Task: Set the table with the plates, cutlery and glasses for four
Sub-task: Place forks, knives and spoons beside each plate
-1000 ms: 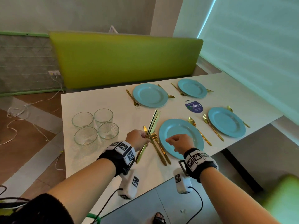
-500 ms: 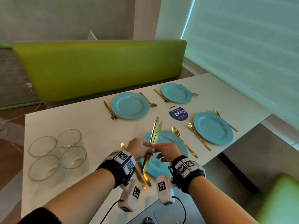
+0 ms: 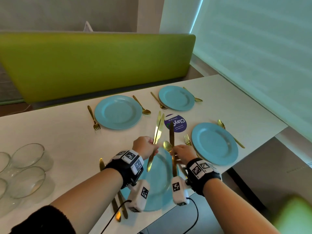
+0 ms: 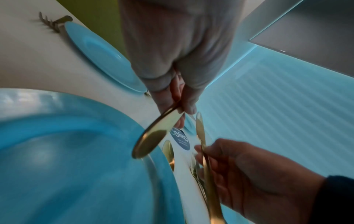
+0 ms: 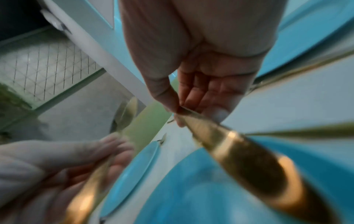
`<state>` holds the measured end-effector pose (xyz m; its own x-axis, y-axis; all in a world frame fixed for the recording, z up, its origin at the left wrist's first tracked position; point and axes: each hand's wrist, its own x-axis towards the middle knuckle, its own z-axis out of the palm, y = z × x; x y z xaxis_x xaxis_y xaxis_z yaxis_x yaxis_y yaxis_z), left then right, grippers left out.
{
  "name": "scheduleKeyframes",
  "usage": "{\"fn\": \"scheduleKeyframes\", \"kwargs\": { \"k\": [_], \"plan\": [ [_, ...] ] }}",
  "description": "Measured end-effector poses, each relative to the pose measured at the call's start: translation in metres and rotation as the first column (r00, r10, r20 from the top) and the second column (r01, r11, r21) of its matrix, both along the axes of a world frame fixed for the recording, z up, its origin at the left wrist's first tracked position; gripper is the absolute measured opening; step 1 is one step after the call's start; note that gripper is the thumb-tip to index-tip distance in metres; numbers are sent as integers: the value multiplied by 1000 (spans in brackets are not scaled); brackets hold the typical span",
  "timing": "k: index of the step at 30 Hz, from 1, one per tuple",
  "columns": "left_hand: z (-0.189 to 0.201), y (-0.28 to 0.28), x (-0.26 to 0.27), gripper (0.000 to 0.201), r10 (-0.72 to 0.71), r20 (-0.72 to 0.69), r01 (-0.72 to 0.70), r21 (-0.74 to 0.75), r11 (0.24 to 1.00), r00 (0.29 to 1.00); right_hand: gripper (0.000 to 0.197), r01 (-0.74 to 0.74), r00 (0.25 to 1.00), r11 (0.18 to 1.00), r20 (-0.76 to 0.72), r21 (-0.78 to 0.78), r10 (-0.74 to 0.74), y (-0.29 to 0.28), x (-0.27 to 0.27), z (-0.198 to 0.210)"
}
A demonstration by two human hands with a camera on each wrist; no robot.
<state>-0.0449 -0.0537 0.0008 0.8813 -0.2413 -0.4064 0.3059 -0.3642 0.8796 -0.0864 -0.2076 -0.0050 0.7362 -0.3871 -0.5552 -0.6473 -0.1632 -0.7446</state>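
Knives are what both hands carry now, up in the air over the blue plate (image 3: pixel 157 179) at the near edge of the tabletop (image 3: pixel 55 132). The left hand (image 3: pixel 145 147) has its grip closed around two gold knives (image 3: pixel 157 127), held together by their handles with the blades pointing up and away. The right hand (image 3: pixel 183 153) pinches one gold knife (image 3: pixel 171 137) between thumb and fingers, about halfway along, and it stands almost straight up.

These knives look thin, stiff and shiny, so I think they are light but slippery. A pinch on the flat handle, not the blade, should hold best. Two held at once could slide on each other.

Three more blue plates sit on the tabletop: a far left plate (image 3: pixel 118 112), a far right plate (image 3: pixel 176 97) and a right plate (image 3: pixel 214 143) near the right edge. Each has a gold fork and spoon beside it but no knife yet. More gold cutlery (image 3: pixel 118 206) lies at the near edge, left of the near plate. Clear glasses (image 3: pixel 27 173) wait together near the left edge. A round purple sticker (image 3: pixel 179 124) is in the middle.
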Motion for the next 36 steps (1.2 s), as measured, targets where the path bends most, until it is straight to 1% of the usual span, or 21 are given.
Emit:
{"fn": "scheduleKeyframes", "kwargs": {
  "k": [3,5,6,8,10,15,21,25,28,31,34,36],
  "plan": [
    [-4,-5,8,6,40,6,-40,20,999,999,25,-86,994,973,-88,-213,69,-38,5,-11],
    [-7,-7,11,10,40,20,-41,55,998,999,16,-138,984,937,-155,-320,92,-57,7,-20],
    [-9,-8,13,12,35,28,-38,78,996,999,16,-161,978,916,-182,-368,99,-63,7,-24],
    [-14,-9,14,13,35,29,-38,113,993,999,25,-207,969,876,-215,-436,121,-73,5,-31],
    [-18,-10,15,13,45,13,-47,120,992,999,28,-242,960,852,-243,-464,140,-77,4,-38],
    [-20,-15,19,15,74,15,-75,137,988,997,27,-281,954,801,-244,-528,173,-81,10,-49],
    [-19,-23,22,5,51,35,-55,145,988,998,29,-318,946,745,-248,-586,208,-88,15,-51],
    [-19,-28,23,8,42,42,-48,168,985,998,31,-336,941,725,-243,-601,235,-90,16,-51],
    [-18,-31,24,7,34,42,-41,162,986,999,32,-363,932,700,-256,-615,258,-92,16,-51],
    [-17,-33,26,5,37,37,-42,156,987,999,32,-389,921,664,-279,-638,272,-92,16,-52],
    [-18,-33,26,12,36,26,-40,154,987,999,33,-433,901,603,-322,-670,290,-92,15,-53],
    [-19,-31,27,11,29,26,-32,156,987,999,32,-453,891,572,-347,-684,292,-91,15,-55]
  ]
}}
